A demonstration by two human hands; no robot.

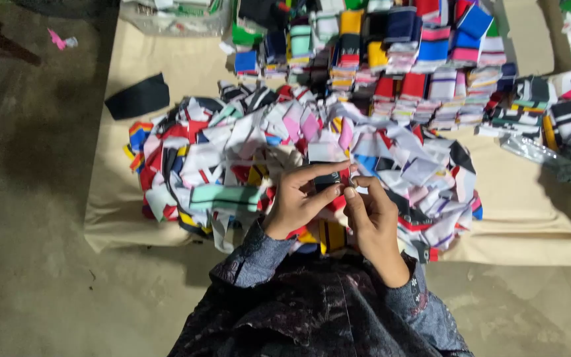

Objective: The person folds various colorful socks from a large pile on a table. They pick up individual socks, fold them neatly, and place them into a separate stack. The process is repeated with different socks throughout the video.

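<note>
Both of my hands meet over a loose heap of multicoloured fabric pieces (232, 152). My left hand (297, 198) pinches a small dark fabric piece (327, 180) between thumb and fingers. My right hand (373, 221) grips the same piece from the right with its fingertips. Patterned dark sleeves cover both my forearms. How the piece is folded is hidden by my fingers.
The heap lies on a beige cloth sheet (120, 198) spread on a concrete floor. Neat stacks of sorted fabric pieces (404, 59) stand behind the heap. A black fabric scrap (138, 97) lies at the sheet's left; clear plastic bags (536, 152) sit at right.
</note>
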